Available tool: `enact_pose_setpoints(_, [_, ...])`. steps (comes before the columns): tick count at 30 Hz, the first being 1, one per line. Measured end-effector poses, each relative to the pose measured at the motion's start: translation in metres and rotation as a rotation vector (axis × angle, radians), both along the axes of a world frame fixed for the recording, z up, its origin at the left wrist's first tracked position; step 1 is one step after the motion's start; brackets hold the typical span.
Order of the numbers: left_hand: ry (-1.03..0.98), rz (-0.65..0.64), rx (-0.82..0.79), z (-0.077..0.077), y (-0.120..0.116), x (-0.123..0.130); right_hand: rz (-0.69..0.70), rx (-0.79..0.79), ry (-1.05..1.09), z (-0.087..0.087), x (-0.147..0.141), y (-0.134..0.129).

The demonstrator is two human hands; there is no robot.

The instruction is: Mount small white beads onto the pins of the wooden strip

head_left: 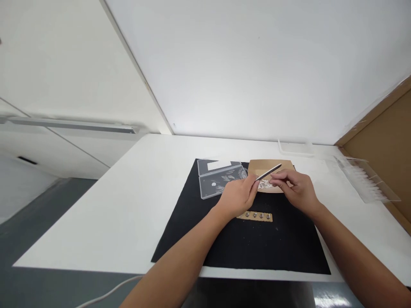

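Note:
My left hand is closed round a thin dark and light strip-like tool, which points up to the right. My right hand has its thumb and fingertips pinched together near the tool; what they hold is too small to make out. Beneath the fingers is a brown paper tray with small whitish pieces in it. Nearer to me, a brown card strip with several small shiny metal parts lies by my left wrist. Behind my left hand is an open clear plastic case with small clear pieces inside.
A black mat lies under these things on the white table. Clear plastic holders with white rows stand at the right, beside a brown board. A clear item sits at the back. A white cable hangs below the front edge.

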State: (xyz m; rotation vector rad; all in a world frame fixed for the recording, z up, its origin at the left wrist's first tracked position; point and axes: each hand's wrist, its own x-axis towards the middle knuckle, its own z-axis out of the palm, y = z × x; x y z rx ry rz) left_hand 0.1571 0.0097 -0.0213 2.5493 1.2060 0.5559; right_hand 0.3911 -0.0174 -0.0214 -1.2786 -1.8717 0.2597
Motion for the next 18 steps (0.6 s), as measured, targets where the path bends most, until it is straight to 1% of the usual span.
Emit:
enact_pose_setpoints(2, [0.010, 0.001, -0.020, 0.0000, -0.0007, 0.0013, -0.021, 0.080, -0.061, -0.0036, -0.0003, 0.0008])
enact_pose_setpoints(5, [0.031, 0.010, -0.041, 0.0005, -0.0016, 0.0029, -0.016, 0.226, -0.157, -0.0082, -0.0024, 0.0034])
enact_pose_setpoints(8, [0.048, 0.023, -0.059, 0.0010, -0.0025, 0.0046, -0.022, 0.318, -0.219, -0.0102, -0.0037, 0.0061])
enact_pose_setpoints(13, [0.045, 0.048, -0.075, -0.0005, -0.0032, 0.0063, -0.007, 0.376, -0.296, -0.0081, -0.0003, 0.0094])
enact_pose_setpoints(16, [0.030, 0.055, -0.080, -0.0024, -0.0033, 0.0070, -0.035, 0.421, -0.366, -0.0081, 0.0007, 0.0092])
enact_pose_setpoints(18, [0.015, 0.057, -0.078, -0.0031, -0.0034, 0.0074, -0.073, 0.421, -0.383, -0.0095, -0.0010, 0.0083])
